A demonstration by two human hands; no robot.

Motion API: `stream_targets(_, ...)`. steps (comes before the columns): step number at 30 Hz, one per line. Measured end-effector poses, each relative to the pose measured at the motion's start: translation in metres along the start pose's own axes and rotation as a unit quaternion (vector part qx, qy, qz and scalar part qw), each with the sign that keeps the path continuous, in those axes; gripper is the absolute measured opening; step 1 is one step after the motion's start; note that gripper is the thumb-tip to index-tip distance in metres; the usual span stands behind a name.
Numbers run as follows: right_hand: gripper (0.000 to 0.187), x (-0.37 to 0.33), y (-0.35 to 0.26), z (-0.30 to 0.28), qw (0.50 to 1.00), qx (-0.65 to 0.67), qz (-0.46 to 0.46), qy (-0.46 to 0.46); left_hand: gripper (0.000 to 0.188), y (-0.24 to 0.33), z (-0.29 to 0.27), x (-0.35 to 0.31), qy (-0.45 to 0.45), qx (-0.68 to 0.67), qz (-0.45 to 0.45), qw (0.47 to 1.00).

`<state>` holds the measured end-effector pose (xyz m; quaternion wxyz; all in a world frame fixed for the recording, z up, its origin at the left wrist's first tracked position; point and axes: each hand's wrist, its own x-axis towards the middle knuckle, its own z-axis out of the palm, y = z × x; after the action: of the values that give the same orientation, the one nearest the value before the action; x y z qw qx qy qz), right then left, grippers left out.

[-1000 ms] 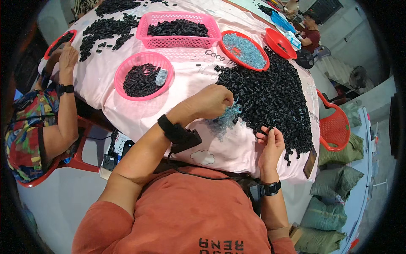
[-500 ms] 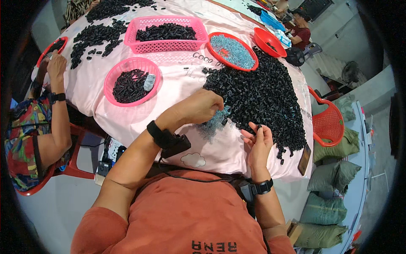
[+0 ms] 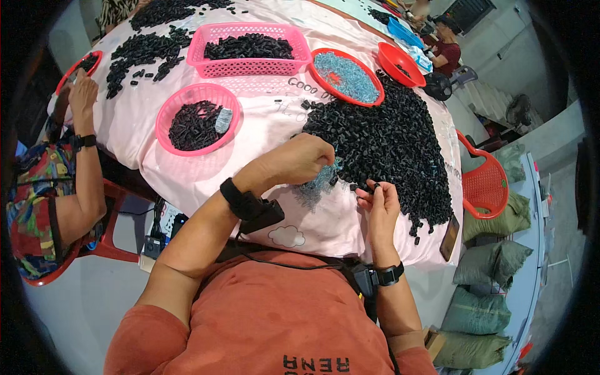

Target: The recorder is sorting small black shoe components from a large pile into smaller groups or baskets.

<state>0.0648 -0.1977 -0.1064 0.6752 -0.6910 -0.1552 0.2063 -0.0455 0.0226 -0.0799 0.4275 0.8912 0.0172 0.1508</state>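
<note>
My left hand [image 3: 301, 159] is closed in a pinch above a small heap of thin silvery-blue pieces [image 3: 314, 192], which lies on the cloth at the near left edge of a big pile of small black plastic pieces [image 3: 387, 137]. Whatever its fingertips grip is hidden by the hand. At the pile's near edge, my right hand [image 3: 382, 209] pinches one small black plastic piece [image 3: 376, 186] between thumb and fingers. Its palm is turned partly up. A few loose black pieces lie between the two hands.
Beyond my left arm stand a round pink basket [image 3: 164, 139] and a rectangular pink basket [image 3: 250, 70], both holding black pieces. A red tray [image 3: 379, 94] of silvery-blue pieces rests against the pile. A phone [image 3: 449, 237] lies at the right edge. Another person's hand [image 3: 82, 94] works at far left.
Both hands keep nearly the same places. The right fingers have shifted slightly around the black piece, and the whole view has moved a little.
</note>
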Motion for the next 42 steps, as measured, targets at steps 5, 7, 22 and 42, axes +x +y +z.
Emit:
stream_targets(5,0.011,0.002,0.003,-0.004,0.999,-0.046,-0.025,0.003,0.017,0.005,0.001,0.002,-0.022,-0.004,-0.029,0.999)
stream_targets(7,0.012,0.001,0.006,-0.007,0.999,-0.024,-0.032,-0.004,0.017,0.001,0.004,0.002,-0.017,0.006,-0.022,1.000)
stream_targets(22,0.016,-0.016,-0.040,0.018,0.966,0.192,-0.086,-0.150,0.033,0.026,0.023,0.005,-0.114,-0.350,-0.071,0.927)
stream_targets(42,0.019,-0.022,-0.040,0.025,0.993,0.060,-0.042,-0.093,0.016,0.037,0.024,0.006,0.089,-0.174,0.011,0.981)
